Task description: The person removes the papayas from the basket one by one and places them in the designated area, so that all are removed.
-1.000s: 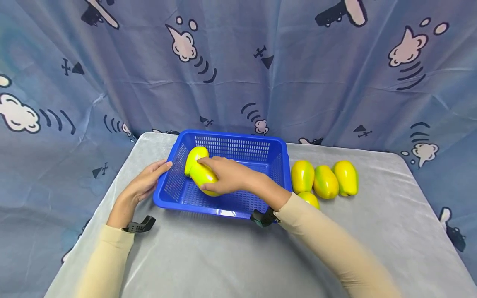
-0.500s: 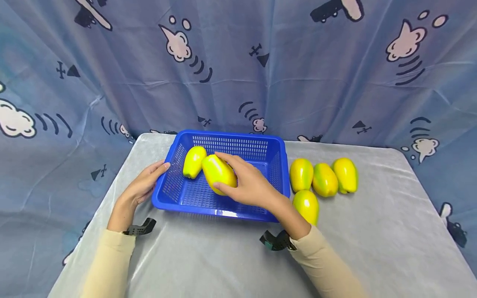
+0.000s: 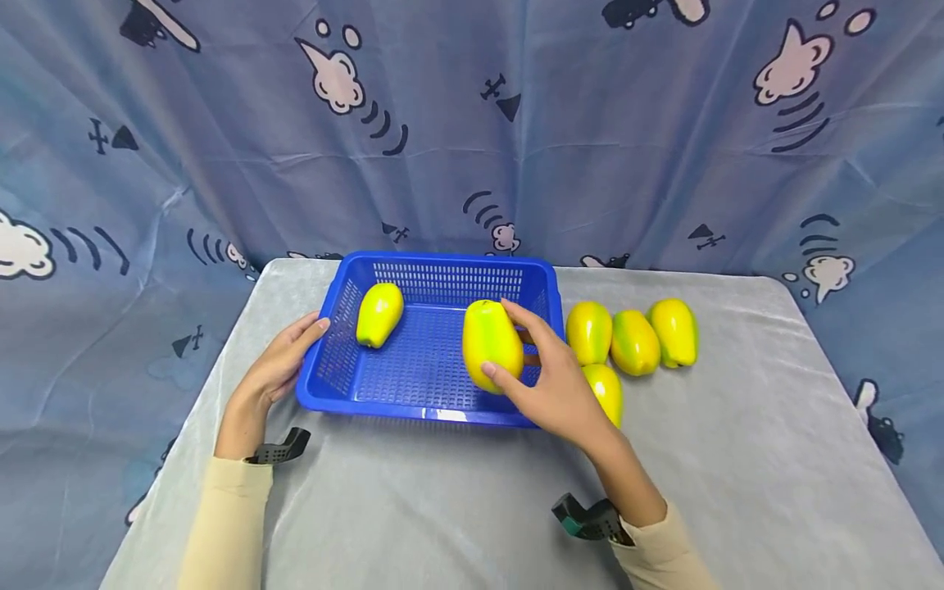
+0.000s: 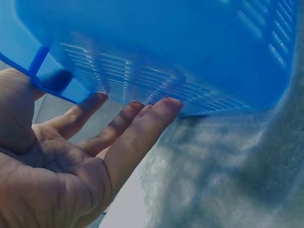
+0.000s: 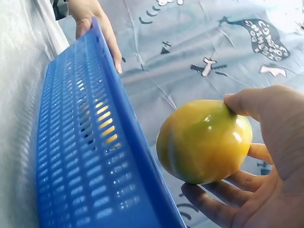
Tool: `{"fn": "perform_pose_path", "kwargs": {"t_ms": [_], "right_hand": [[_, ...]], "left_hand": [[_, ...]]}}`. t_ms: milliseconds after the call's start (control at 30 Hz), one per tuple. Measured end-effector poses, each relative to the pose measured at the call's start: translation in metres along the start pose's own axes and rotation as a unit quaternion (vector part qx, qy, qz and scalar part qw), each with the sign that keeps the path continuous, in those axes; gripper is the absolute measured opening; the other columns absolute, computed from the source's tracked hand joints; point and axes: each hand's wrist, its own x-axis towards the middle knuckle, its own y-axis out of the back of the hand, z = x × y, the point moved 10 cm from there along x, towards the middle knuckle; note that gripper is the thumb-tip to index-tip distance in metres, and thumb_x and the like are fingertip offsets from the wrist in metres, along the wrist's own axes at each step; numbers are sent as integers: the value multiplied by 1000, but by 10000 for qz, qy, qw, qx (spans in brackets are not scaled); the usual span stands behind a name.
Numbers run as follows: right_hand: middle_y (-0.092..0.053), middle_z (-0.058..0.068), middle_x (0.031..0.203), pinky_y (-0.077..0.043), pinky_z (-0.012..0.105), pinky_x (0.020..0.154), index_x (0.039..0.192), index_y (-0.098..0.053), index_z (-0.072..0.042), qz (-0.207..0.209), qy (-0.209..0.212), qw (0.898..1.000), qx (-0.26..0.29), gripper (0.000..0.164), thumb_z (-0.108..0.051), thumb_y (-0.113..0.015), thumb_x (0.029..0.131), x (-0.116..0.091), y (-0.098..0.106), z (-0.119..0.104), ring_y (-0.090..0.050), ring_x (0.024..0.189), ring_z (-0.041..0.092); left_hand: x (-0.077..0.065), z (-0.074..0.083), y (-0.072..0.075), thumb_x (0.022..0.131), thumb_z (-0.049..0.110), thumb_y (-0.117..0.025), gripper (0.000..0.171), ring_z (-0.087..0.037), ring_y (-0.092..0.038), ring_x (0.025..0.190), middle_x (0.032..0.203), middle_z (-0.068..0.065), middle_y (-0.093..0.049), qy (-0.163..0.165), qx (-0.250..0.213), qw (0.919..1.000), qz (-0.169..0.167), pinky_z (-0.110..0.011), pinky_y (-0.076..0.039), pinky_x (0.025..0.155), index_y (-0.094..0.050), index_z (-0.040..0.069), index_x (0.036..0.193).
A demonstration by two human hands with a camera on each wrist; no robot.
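Observation:
My right hand holds a yellow-green papaya over the right part of the blue plastic basket. In the right wrist view, the thumb lies on one side of the held papaya and the fingers on the other, beside the basket's rim. My left hand grips the basket's left rim. Seen from the left wrist, its thumb is at the rim and its fingertips touch the slotted outer wall. Another papaya lies inside the basket at the left.
Right of the basket, several more papayas lie close together on the grey tablecloth. The nearest papaya is partly hidden by my right hand. A blue patterned curtain hangs behind the table.
My right hand has lifted a papaya away from the one at the basket's left and carried it rightward. My left hand keeps its place on the rim.

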Motion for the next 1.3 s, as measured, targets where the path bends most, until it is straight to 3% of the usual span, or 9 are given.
{"fn": "perform_pose_path", "kwargs": {"t_ms": [233, 500, 733, 1000, 1300], "right_hand": [[-53, 6, 158, -55, 48, 103, 165, -35, -25, 298, -264, 9992, -57, 80, -30, -77, 97, -14, 19, 14, -58, 134, 27], [-53, 13, 156, -47, 8, 93, 164, -37, -19, 771, -269, 9965, -168, 76, -22, -76, 98, -29, 57, 28, -62, 130, 35], [-53, 13, 154, -45, 9, 93, 164, -37, -26, 1056, -396, 9936, -41, 76, -18, -74, 99, -35, 87, 37, -59, 128, 32], [-52, 10, 155, -46, 9, 94, 164, -38, -28, 912, -382, 9951, 85, 75, -21, -74, 99, -29, 82, 39, -59, 128, 28], [-50, 15, 156, -44, 4, 94, 166, -33, -23, 785, -541, 9953, 192, 75, -22, -72, 101, -24, 73, 47, -58, 131, 34]], "left_hand": [[1, -2, 3, 114, 38, -47, 64, -11, -75, 97, 111, 3, -72, 0, -55, 9999, 111, -31, -66, 82, -28, 2, 163], [10, -7, -2, 114, 39, -47, 63, -13, -75, 100, 115, 1, -72, -47, -6, 10000, 12, -33, -66, 85, -30, 3, 163], [11, -9, -1, 114, 36, -46, 63, -12, -75, 99, 114, 3, -72, -20, -4, 10000, -21, -32, -66, 84, -28, 2, 163], [5, -3, 0, 114, 38, -47, 62, -13, -75, 99, 114, 1, -72, -69, -25, 10000, -8, -33, -67, 83, -30, 3, 162], [1, -2, 5, 114, 38, -48, 63, -13, -75, 98, 113, 2, -72, -5, 5, 10000, 60, -32, -66, 82, -29, 3, 163]]}}
